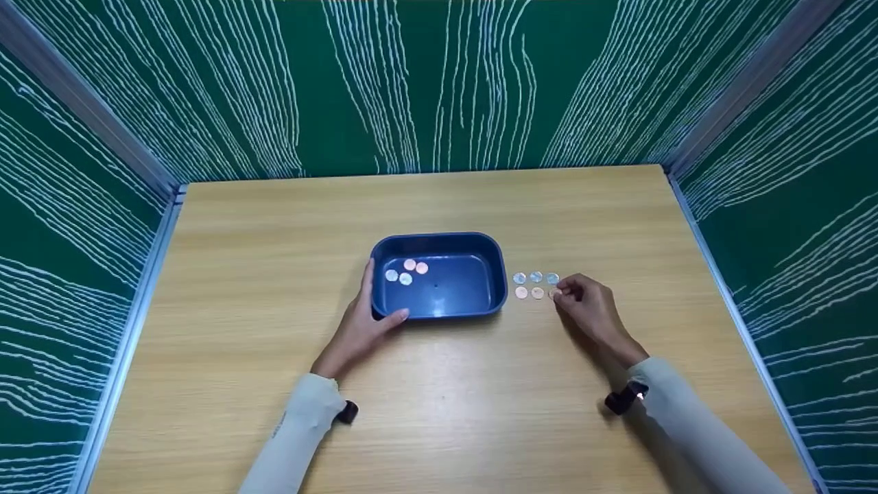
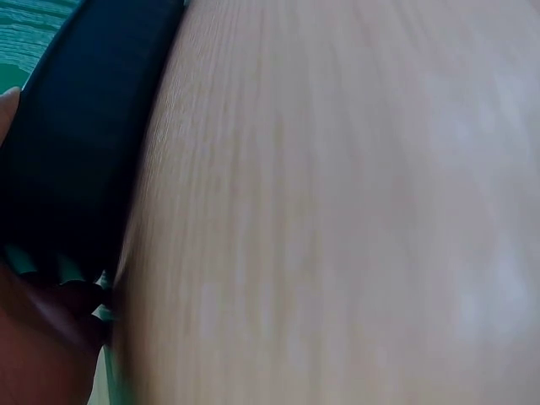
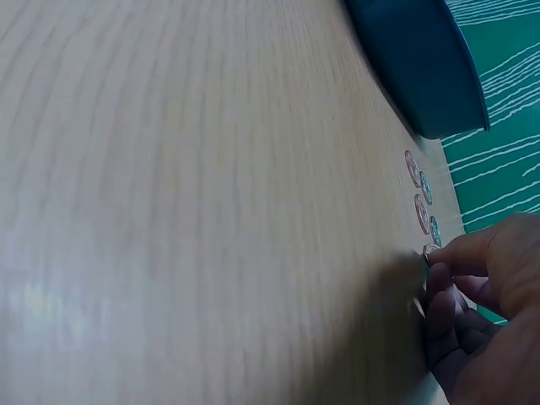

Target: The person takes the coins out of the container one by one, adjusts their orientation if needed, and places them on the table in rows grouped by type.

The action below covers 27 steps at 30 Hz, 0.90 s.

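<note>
My left hand [image 1: 357,326] grips the left end of a dark blue plastic tub [image 1: 459,291], thumb over the front rim and fingers along the side. Inside the tub, toward its left, lie two silver coins [image 1: 392,275] and two copper coins [image 1: 422,268]. Just right of the tub, three silver coins [image 1: 536,277] form a back row, with copper coins [image 1: 537,293] in a row in front. My right hand [image 1: 593,312] pinches the rightmost copper coin [image 3: 429,252] between thumb and finger at the table; the fingertips partly cover it.
The wooden table [image 1: 274,247] carries the tub and coins near its middle. Green walls [image 1: 590,41] with pale wavy lines enclose the back and both sides, joined by metal corner posts [image 1: 89,96]. A dark wrist camera [image 1: 625,398] sits at the right sleeve.
</note>
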Tool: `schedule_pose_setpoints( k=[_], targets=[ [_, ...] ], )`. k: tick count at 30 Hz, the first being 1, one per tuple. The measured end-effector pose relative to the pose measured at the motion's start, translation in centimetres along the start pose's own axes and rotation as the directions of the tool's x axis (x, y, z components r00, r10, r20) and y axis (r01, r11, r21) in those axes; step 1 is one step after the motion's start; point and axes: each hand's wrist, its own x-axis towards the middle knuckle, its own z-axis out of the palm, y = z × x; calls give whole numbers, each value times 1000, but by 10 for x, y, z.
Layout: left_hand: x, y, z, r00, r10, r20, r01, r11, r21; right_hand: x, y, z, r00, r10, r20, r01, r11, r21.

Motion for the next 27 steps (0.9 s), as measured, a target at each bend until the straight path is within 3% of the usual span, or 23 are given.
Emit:
schedule_pose_setpoints(
  k=[14,24,27],
  targets=[
    [1,-1,1,1000,1,4,-1,1000,-5,-2,3,4,997,4,-80,-5,1000,-16],
    [1,-2,0,1000,7,-2,-7,1000,-1,-1,1,5,996,23,-81,-24,1000,-9],
    [1,-3,0,1000,5,-2,-5,1000,-2,0,-1,3,997,49,-52,-47,998,34]
  ],
)
